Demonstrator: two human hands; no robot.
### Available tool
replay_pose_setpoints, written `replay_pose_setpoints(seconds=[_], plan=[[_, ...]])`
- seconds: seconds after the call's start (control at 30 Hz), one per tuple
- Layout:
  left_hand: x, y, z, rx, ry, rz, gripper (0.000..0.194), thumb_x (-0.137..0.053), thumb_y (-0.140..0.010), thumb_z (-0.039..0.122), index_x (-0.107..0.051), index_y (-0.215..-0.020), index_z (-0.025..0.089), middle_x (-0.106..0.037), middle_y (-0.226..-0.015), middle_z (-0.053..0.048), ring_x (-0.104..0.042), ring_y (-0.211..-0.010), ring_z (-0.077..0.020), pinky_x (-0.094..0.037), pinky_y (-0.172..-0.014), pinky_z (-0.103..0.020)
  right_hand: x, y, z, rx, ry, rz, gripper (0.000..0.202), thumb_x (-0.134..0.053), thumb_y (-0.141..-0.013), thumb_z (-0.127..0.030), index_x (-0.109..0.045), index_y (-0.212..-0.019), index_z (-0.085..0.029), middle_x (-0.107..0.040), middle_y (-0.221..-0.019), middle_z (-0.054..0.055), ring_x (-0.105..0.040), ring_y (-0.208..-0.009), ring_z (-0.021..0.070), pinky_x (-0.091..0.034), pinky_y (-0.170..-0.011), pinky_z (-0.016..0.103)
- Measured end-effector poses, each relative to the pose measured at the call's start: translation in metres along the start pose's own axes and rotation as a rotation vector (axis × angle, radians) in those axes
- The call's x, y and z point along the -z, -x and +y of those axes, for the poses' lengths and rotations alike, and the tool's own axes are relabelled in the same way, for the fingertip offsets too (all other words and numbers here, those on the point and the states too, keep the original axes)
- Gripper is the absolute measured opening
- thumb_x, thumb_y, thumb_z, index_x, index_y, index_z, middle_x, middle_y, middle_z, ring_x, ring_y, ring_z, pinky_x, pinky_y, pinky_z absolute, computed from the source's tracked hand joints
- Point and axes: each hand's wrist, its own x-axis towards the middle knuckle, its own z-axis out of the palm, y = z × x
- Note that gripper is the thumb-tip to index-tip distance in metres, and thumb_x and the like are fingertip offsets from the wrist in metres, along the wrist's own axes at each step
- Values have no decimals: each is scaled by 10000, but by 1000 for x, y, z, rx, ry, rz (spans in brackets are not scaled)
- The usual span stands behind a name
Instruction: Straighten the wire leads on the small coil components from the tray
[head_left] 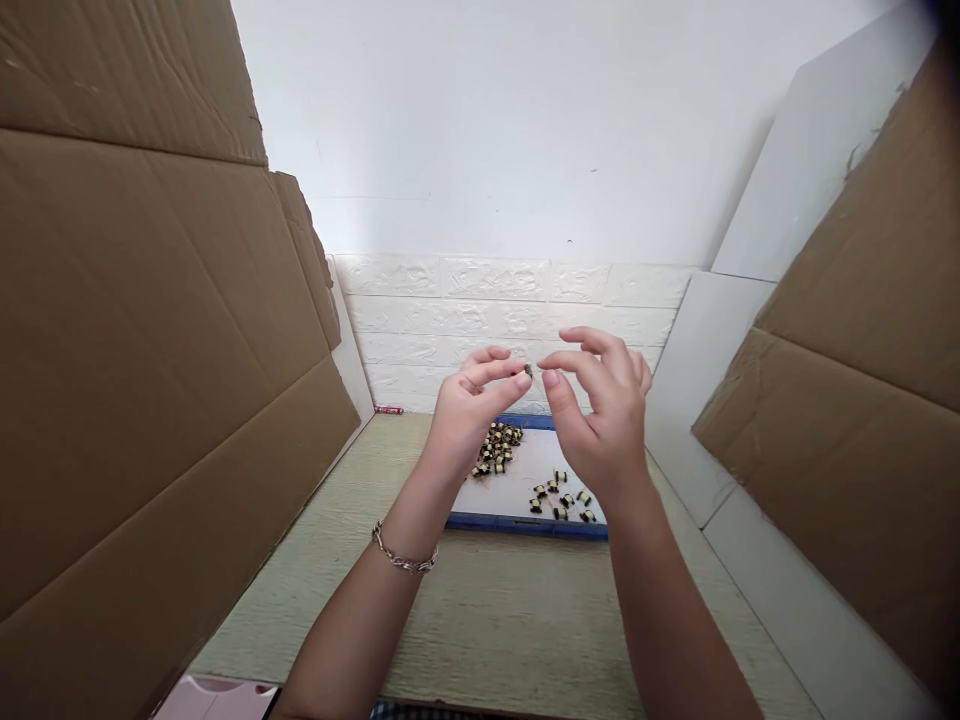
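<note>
Both hands are raised above the table, fingertips nearly meeting. My left hand [471,408] pinches a tiny dark part [528,370] between thumb and forefinger. My right hand [600,410] is just right of that part, thumb and forefinger close to it and the other fingers spread; whether it touches the part is unclear. Below the hands lies a white board with a blue edge [525,525]. It carries a pile of small black-and-yellow parts [498,448] on the left and several scattered ones [562,498] on the right. A chain bracelet [403,556] is on my left wrist.
Tall cardboard sheets [150,380] wall in the left side, and cardboard and white panels [847,400] wall in the right. A white brick-pattern wall [510,300] closes the back. A small red object [388,409] lies at its foot. The table [480,620] is pale wood grain.
</note>
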Motion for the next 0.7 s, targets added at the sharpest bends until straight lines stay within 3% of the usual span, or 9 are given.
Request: replay_pose_setpoints(seconds=[0.13, 0.27, 0.47, 0.7], plan=[[-2, 4, -1, -437, -685, 279, 119, -678, -692, 303, -700, -802, 263, -557, -1031, -28, -446, -1020, -195, -339, -909, -365, 0, -1, 0, -25, -13, 31, 91, -536, -795, -298, -618, -821, -268, -579, -1093, 32, -519, -1030, 221, -293, -951, 481], [-2, 7, -5, -646, -946, 347, 119, -634, -737, 314, -697, -827, 267, -578, -1008, -48, -448, -974, -214, -325, -867, -392, -2, 0, -3, -23, 44, 48, 62, -632, -723, -310, -626, -762, -262, -589, -1084, 33, -522, -1005, 233, -286, -943, 500], [-4, 7, -6, -710, -1049, 367, 100, -608, -759, 311, -694, -791, 272, -603, -973, -54, -494, -927, -214, -287, -851, -415, -6, 2, -5, -19, 67, 59, 40, -616, -748, -249, -630, -712, -258, -607, -1048, 23, -534, -983, 223, -269, -947, 514], [-3, 7, -3, -665, -940, 350, 107, -647, -728, 324, -695, -805, 265, -577, -998, -50, -454, -962, -220, -313, -851, -392, -1, 0, 3, -16, 11, -37, 77, -542, -804, -235, -595, -749, -242, -584, -1077, 23, -514, -991, 208, -283, -946, 497]])
